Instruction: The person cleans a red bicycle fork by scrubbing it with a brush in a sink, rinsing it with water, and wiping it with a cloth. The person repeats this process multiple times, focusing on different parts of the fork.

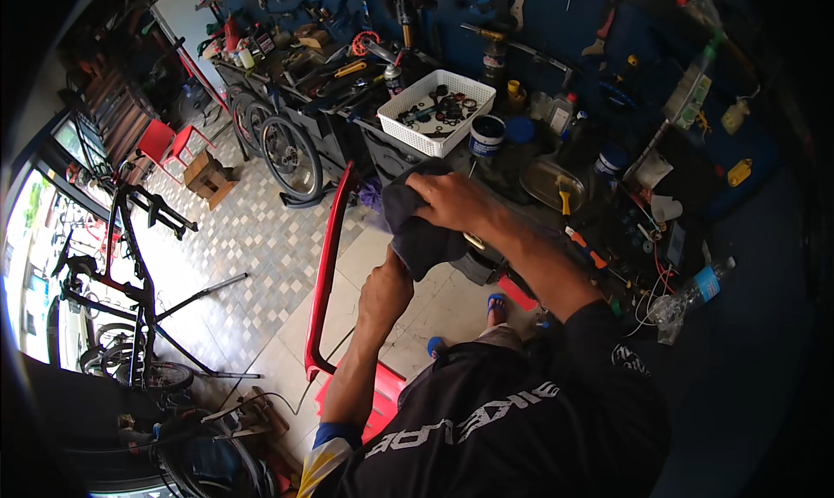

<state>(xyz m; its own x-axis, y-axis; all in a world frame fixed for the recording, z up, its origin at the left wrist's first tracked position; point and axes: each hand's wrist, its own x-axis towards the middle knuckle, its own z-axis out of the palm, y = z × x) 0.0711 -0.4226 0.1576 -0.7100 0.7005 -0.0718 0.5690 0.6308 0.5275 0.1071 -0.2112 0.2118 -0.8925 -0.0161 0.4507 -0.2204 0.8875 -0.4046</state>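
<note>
A dark cloth is bunched between my two hands over the near side of the workbench. My right hand comes in from the right and grips its upper part, fingers curled into the folds. Below it, my left hand is closed at the cloth's lower left edge. Whatever lies inside the folds is hidden. Just left of my left hand stands a long red tube, like part of a bicycle frame. Its lower end bends and passes behind my left forearm. A purple rag shows behind the cloth.
On the bench, a white plastic basket holds small dark parts, beside a tub and a metal tray with a brush. A bicycle frame on a stand is at left. A red stool sits below my left arm.
</note>
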